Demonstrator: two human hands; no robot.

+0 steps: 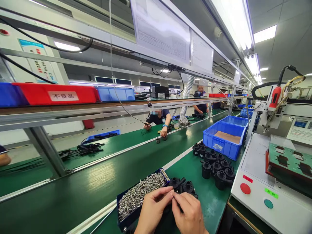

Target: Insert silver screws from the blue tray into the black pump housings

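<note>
My left hand [156, 208] and my right hand [188, 211] meet at the fingertips, thumbs and index fingers pinched together. Whatever they pinch is too small and hidden to name. Right behind the fingertips stand black plastic pump-like housings [188, 186] with round tops and side spouts. Beside my left hand is a dark blue bin [120, 217] heaped with small silver metal pins or screws [142, 191].
More black housings [216, 166] stand grouped at the right, before a blue crate [223, 146]. A white machine [253, 195] with buttons borders the right side. Across the green conveyor [102, 172] a co-worker [159, 118] handles small parts. A shelf with a red bin [56, 94] runs overhead.
</note>
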